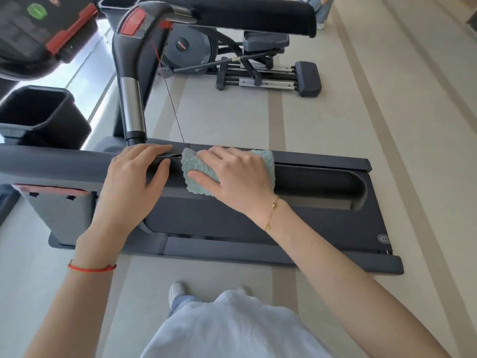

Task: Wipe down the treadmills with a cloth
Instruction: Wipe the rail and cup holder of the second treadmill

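Observation:
A dark grey treadmill [322, 218] lies across the view, seen from its side. Its padded handrail [51, 161] runs in from the left. My left hand [134, 182] rests on the end of that handrail, fingers curled over it. My right hand [237, 177] presses a light blue fluffy cloth [198, 166] flat against the handrail's end, just right of my left hand. Most of the cloth is hidden under my palm.
The treadmill console [31, 29] with red trim and a cup holder [38, 112] sits upper left, on a chrome upright [133, 109]. A thin safety cord [173, 104] hangs down. An elliptical machine [258, 65] stands beyond. Another person's legs [318, 9] show at the top.

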`<state>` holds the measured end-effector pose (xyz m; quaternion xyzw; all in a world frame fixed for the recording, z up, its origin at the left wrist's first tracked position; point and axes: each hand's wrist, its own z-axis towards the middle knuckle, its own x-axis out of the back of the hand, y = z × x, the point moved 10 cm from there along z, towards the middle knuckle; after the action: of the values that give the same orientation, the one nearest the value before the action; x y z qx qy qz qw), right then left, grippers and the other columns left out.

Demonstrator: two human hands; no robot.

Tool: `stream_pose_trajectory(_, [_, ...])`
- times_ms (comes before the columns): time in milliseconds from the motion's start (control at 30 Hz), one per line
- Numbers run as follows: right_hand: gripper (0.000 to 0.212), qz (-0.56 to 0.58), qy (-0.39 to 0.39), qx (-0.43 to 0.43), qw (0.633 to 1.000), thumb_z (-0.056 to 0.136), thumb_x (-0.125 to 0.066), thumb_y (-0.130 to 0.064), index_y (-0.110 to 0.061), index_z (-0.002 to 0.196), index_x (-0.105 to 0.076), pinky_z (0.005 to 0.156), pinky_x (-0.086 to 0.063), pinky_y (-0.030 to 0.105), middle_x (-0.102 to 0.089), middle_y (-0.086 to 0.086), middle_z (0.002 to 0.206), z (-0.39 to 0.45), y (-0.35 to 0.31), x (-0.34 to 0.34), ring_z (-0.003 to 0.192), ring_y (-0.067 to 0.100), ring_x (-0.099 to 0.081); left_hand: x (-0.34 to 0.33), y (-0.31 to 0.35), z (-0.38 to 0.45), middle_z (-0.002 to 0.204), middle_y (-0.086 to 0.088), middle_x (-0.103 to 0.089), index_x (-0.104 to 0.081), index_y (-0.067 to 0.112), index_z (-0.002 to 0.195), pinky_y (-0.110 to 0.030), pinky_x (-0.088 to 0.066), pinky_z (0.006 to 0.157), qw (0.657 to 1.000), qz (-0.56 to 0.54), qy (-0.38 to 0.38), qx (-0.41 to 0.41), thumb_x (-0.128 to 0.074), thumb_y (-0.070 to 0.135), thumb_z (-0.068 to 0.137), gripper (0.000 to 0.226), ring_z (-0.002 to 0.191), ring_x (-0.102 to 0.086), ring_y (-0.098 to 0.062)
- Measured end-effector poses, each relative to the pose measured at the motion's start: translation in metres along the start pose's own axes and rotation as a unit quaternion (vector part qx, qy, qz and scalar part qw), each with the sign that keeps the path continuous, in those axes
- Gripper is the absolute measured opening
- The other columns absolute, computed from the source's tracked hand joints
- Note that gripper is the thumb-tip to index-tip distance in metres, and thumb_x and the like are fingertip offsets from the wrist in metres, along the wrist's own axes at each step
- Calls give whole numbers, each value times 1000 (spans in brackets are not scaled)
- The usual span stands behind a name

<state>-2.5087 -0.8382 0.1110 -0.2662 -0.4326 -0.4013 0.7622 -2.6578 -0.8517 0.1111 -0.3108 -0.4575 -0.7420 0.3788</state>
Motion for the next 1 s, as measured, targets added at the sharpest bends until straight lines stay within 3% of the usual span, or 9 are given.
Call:
stream_pose_trajectory(67, [43, 11, 14, 10, 1000, 95, -44, -56, -25, 113, -68, 61, -46, 28, -69, -8, 99, 8, -20, -4, 81, 17, -66, 16, -26, -1, 118, -8, -68, -66, 10, 122, -51, -47, 97, 1000, 19, 4, 11, -57, 13, 97, 27, 110, -61, -31])
stream_pose_trajectory(200, [44, 41, 14, 35, 998, 94, -51, -55, -29, 129, -62, 89, -50, 30, -65, -12, 122, -3, -25, -4, 106, 12, -62, 41, -68, 0, 115, -7, -68, -68, 11, 119, -46, -46, 98, 1000, 21, 4, 15, -59, 12, 96, 25, 108, -58, -26])
stream_pose_trajectory(367, [42, 71, -1, -8, 997, 94, -51, -54, -28, 124, -65, 78, -54, 35, -69, -10, 113, 33, -52, -18, 98, 14, -66, 55, -111, 5, 109, -7, -70, -69, 9, 116, -44, -47, 93, 1000, 28, -1, -9, -57, 13, 97, 22, 102, -60, -29])
stream_pose_trajectory(500, [46, 37, 0, 27, 999, 94, -50, -55, -28, 129, -62, 85, -51, 33, -67, -10, 118, 64, -122, -48, 102, 13, -63, 65, -133, 10, 107, -4, -71, -70, 10, 114, -39, -48, 92, 1000, 14, -6, -24, -54, 15, 99, 22, 99, -62, -23])
stream_pose_trajectory(633, [45, 18, 13, 15, 1000, 96, -50, -53, -27, 131, -60, 96, -47, 32, -65, -9, 124, 41, -108, -32, 110, 14, -60, 64, -149, 10, 103, 0, -72, -71, 12, 111, -45, -49, 91, 998, 1, -25, -59, -47, 23, 102, 28, 93, -65, -22])
stream_pose_trajectory(767, [39, 4, 27, -105, 994, 95, -50, -54, -24, 107, -72, 73, -50, 30, -72, -9, 99, 53, -87, -27, 88, 14, -67, 60, -155, 8, 104, 2, -71, -70, 13, 111, -47, -47, 93, 997, -3, -28, -78, -45, 25, 103, 29, 94, -66, -22])
stream_pose_trajectory(833, [40, -10, 13, -114, 993, 95, -48, -54, -22, 101, -72, 68, -49, 29, -73, -7, 94, 77, -112, -45, 82, 16, -67, 60, -154, 6, 106, 3, -71, -69, 14, 111, -44, -44, 98, 996, 4, -26, -80, -43, 25, 103, 30, 98, -65, -21])
stream_pose_trajectory(1000, [44, -4, 20, -38, 999, 98, -48, -52, -23, 125, -65, 95, -45, 31, -67, -7, 117, 67, -147, -51, 108, 15, -61, 63, -152, 5, 108, 5, -70, -67, 16, 114, -31, -34, 101, 995, -5, -31, -90, -42, 26, 102, 30, 101, -63, -17])
